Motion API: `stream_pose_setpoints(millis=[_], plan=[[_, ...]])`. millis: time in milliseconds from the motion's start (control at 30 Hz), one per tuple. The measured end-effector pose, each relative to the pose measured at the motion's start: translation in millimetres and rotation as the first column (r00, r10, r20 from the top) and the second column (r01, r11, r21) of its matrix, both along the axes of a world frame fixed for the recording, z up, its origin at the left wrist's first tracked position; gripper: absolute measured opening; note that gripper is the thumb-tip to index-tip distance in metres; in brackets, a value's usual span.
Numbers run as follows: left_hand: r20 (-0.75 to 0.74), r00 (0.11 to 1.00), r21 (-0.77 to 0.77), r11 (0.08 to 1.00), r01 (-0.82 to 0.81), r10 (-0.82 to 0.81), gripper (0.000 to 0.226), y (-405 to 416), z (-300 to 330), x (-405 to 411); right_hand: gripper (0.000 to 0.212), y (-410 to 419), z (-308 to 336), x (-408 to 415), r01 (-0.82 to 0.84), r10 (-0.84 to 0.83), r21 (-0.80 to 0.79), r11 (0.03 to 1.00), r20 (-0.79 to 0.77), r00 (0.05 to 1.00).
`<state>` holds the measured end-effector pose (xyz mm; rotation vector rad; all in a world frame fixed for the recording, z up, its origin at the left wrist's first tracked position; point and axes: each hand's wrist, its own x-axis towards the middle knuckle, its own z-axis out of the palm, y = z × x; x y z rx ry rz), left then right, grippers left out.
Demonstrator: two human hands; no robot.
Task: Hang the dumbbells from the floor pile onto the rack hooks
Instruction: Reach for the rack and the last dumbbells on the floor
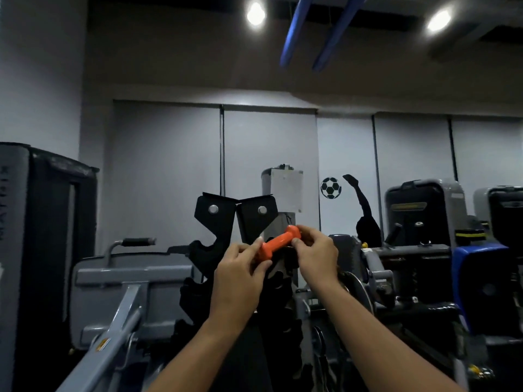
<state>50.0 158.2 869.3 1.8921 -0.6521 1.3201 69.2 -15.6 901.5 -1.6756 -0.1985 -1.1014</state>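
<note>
Both hands were raised in front of the black dumbbell rack (226, 222), holding one small orange dumbbell (278, 241) between them. It lay tilted, its far head up toward one o'clock and its near head down toward seven. The left hand (240, 275) gripped the lower head, thumb on one side and fingers curled round the other. The right hand (317, 256) pinched the handle and upper head, thumb under the bar and fingertips over the top. Neither hand was loose; both were closed on the dumbbell.

The dumbbell hung in the air just in front of the rack's right-hand plate, at about five o'clock from that plate's silver bolt (262, 209). Whether it touched a hook I could not tell, since the hands and the dark metal hid the spot. The rack's two upper plates met in a shallow V, and a curved hook notch (209, 241) showed on the left plate at nine o'clock from the dumbbell, with nothing in it.

Around the rack stood grey gym machines (127, 278): one with a padded handle at nine o'clock, and dark ones with yellow trim at three o'clock. On the wall behind, at one o'clock from the dumbbell, were a football sticker (330, 188) and a black silhouette of a stretching figure (365, 213). Two ceiling lights (255, 13) shone overhead at twelve.
</note>
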Motion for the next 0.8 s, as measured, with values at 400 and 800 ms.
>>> stream_pose_setpoints(millis=[400,800], plan=[[0.166,0.974,0.146,0.973,-0.180,0.156,0.053,-16,24,48,0.031,-12,26,101,-0.377,0.385,0.085,0.922,-0.119,0.915],[0.141,0.975,0.171,0.966,-0.196,0.173,0.057,-16,25,61,0.031,-6,53,112,-0.529,0.451,-0.025,0.848,-0.490,0.746]])
